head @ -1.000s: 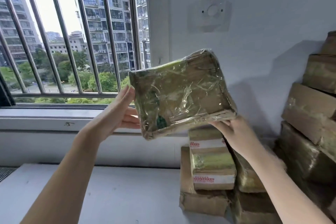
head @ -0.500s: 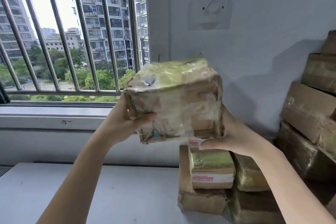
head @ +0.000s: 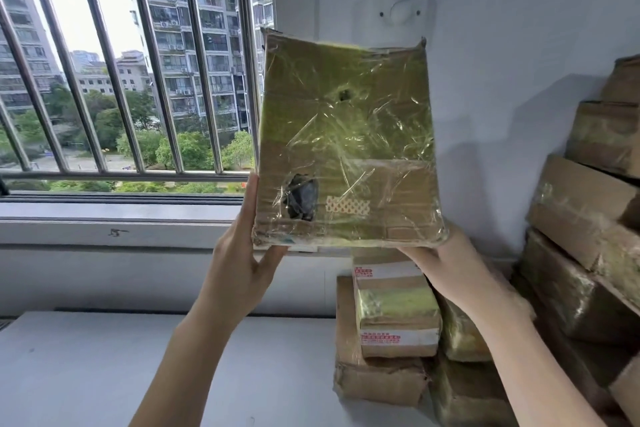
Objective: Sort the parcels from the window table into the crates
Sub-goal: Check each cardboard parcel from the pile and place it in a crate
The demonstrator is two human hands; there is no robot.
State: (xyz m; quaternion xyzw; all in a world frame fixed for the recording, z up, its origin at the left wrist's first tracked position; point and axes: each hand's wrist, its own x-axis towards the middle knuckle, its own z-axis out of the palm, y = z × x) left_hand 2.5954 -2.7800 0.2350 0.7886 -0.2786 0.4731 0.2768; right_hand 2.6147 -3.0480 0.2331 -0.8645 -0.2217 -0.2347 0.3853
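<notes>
Nearest to you lies the grey table (head: pixel 104 367); its left and middle part is bare, and this bare part reaches to the far edge under the window sill (head: pixel 114 215). At the right part of the table, near the far edge, stand the small parcels (head: pixel 394 319): one taped box with a white label sits on a flat brown carton, and more wrapped ones lean just beside it. Further right a tall stack of boxes (head: pixel 585 229) rises along the white wall (head: pixel 519 28) and leaves the picture at the right edge.

Your two arms rise from below, well apart. Your left hand (head: pixel 242 263) holds the held parcel (head: pixel 346 139) at its lower left corner, fingers straight along the left side and thumb under the bottom edge. Your right hand (head: pixel 446 267) holds the lower right corner from below; its fingers are behind the parcel, so how they curl I cannot tell surely.

The parcel is above the small parcels, clear of the table, almost upright, its broad face toward you, wrapped in shiny film with a dark tear near the lower left.

Behind it are the window bars (head: pixel 145 62) and a white wall device (head: pixel 398 10).
</notes>
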